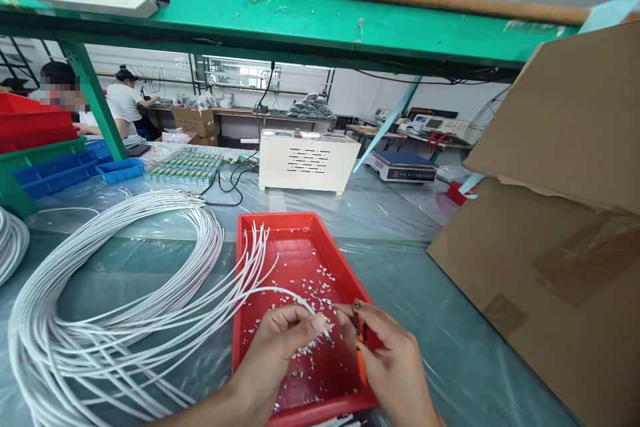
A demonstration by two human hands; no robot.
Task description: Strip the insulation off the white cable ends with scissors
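Cable (303, 301) white, curved, thin, tip bared.

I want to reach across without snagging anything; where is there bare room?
Bare tabletop runs between the red tray and the cardboard box, up to the scale; a smaller patch lies inside the cable coil. Crowded: left of the tray, where loose cables cross its wall, and over it, where the left hand holds a white cable and the right hand a tool.
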